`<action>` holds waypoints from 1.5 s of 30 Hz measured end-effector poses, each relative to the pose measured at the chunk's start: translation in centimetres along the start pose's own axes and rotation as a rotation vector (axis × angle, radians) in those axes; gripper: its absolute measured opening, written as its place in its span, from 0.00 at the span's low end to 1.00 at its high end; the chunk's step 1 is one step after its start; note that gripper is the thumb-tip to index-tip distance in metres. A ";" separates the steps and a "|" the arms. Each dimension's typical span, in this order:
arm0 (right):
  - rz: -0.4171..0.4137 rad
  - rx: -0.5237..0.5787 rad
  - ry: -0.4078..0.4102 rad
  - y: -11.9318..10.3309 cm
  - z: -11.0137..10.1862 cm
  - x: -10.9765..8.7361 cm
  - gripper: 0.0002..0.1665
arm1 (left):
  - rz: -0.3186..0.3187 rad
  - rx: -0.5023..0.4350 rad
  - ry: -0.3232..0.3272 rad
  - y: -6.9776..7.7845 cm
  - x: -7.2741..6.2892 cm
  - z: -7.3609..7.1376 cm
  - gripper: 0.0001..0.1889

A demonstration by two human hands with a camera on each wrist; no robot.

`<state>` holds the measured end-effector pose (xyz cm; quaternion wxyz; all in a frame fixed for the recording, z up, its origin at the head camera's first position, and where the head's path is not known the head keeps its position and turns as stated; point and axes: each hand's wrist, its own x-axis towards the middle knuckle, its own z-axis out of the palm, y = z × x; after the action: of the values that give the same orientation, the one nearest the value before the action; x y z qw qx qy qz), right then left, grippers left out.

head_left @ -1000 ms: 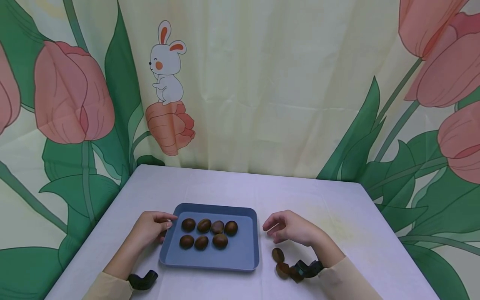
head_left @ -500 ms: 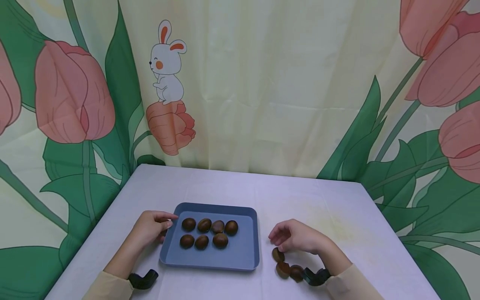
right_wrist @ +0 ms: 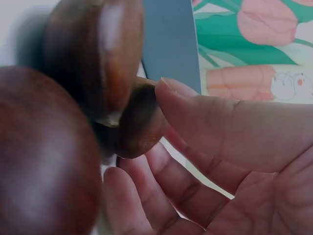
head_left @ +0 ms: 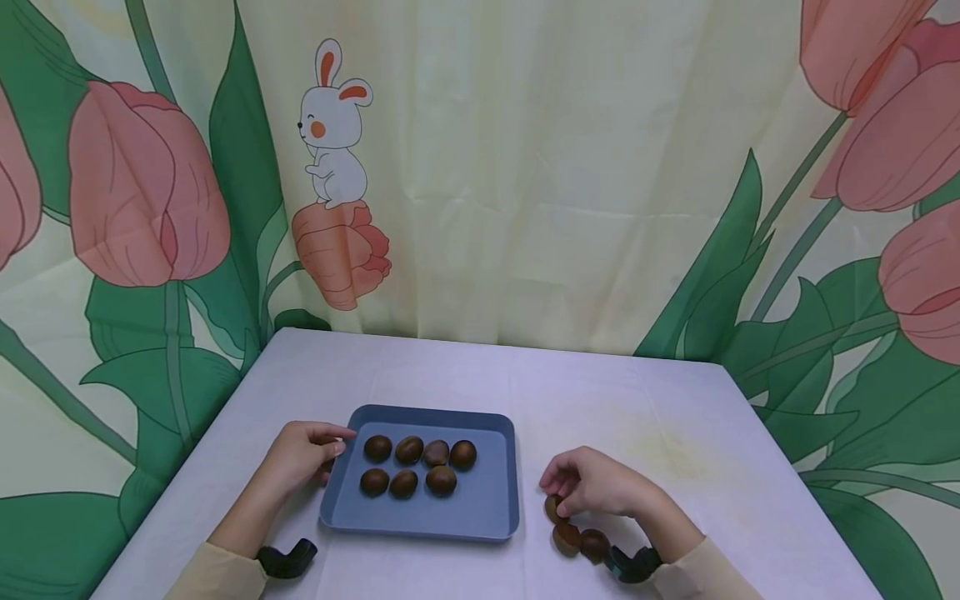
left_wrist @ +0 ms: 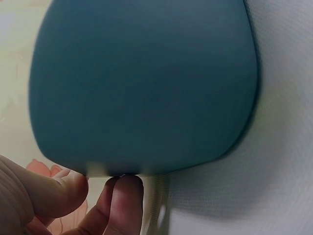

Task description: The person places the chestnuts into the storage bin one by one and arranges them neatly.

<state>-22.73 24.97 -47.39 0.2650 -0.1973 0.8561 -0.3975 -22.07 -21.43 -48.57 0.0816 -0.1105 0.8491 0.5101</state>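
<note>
A blue-grey tray (head_left: 495,483) on the table carries two rows of brown chestnuts (head_left: 462,455). My left hand (head_left: 300,450) holds the tray's left rim with its fingertips; in the left wrist view, the thumb (left_wrist: 68,193) and fingers meet the edge of the tray (left_wrist: 146,88). Right of the tray, my right hand (head_left: 596,483) pinches a chestnut (head_left: 553,509) that rests on the table. The right wrist view shows the thumb on one side of this chestnut (right_wrist: 142,120) and fingers on the other. Two more chestnuts (head_left: 566,540) lie just in front of it.
A white cloth covers the table (head_left: 600,400). Behind it hangs a curtain (head_left: 525,183) printed with tulips and a rabbit. A black wrist device (head_left: 633,564) sits close to the loose chestnut (head_left: 595,546) by my right wrist.
My right hand has come down and slightly toward me, onto the farthest loose chestnut, and its fingers have closed around it. The left hand and the tray stay put.
</note>
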 end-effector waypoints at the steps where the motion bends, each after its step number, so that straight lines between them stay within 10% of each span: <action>1: 0.005 -0.004 0.002 0.0 0.1 0.0 0.18 | 0.001 0.001 0.001 0.0 0.0 0.0 0.14; 45: -0.030 -0.052 0.092 -1.2 -0.1 1.0 0.13 | 0.031 -0.024 0.001 -0.2 0.0 -0.1 0.14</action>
<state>-23.44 23.71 -46.69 0.2144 -0.1984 0.8742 -0.3878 -22.01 -21.58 -48.70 0.0720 -0.0984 0.8445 0.5216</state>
